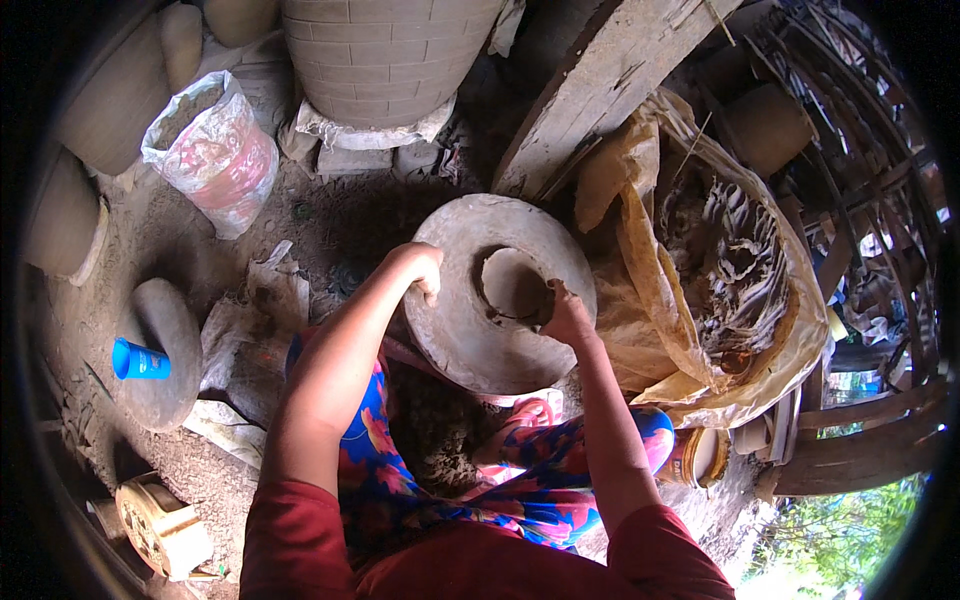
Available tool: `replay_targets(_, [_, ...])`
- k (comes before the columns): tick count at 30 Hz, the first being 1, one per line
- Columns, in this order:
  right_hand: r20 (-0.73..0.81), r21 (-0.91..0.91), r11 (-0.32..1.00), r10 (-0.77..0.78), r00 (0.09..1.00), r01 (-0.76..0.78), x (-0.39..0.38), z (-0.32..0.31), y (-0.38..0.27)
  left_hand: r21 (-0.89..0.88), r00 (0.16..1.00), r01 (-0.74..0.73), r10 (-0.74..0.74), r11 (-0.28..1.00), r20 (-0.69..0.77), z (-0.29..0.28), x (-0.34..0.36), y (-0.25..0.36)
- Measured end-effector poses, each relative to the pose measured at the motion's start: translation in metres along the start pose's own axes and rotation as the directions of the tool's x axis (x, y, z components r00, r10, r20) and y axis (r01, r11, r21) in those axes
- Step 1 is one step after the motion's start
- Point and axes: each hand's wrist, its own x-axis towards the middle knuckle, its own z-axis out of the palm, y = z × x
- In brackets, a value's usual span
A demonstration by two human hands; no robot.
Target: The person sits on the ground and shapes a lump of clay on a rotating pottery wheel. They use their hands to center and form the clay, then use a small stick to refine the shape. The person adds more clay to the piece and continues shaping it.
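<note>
A round grey potter's wheel [465, 345] sits in front of my knees, its top smeared with clay. At its middle stands a small, low clay bowl [507, 278] with a raised wall. My right hand [568, 312] is at the bowl's right side, with thumb and fingers closed on the clay wall; part of the fingers is hidden. On the wheel's left edge rests my left hand [425, 270], its fingers curled down over the rim.
Right of the wheel, an open plastic sheet [650, 270] holds a heap of wet clay [735, 270]. A wooden post [590, 95] slants behind it. A large clay jar [390, 60], a filled sack [225, 155] and a blue cup [140, 360] stand around. A bucket [695, 455] is near my right knee.
</note>
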Motion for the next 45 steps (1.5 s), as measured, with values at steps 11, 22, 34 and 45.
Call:
replay_targets(11, [-0.056,-0.177,0.984,-0.040,0.998,0.029,-0.013,-0.002,-0.025,-0.010,0.992,-0.023,0.024,1.000,0.123,-0.004,0.001,0.000])
replay_targets(22, [0.102,0.227,0.966,-0.154,0.983,0.128,-0.003,-0.022,0.011,0.023,0.929,0.038,-0.027,0.999,-0.368,0.014,0.009,-0.005])
replay_targets(34, [0.168,-0.043,0.994,-0.087,0.982,0.096,0.009,-0.018,-0.001,-0.020,0.999,0.009,-0.008,1.000,0.052,-0.001,0.004,-0.005])
replay_targets(45, [0.149,0.200,0.978,-0.088,0.985,0.057,0.000,-0.028,0.001,-0.002,0.845,0.088,-0.075,0.996,-0.530,0.015,0.010,-0.011])
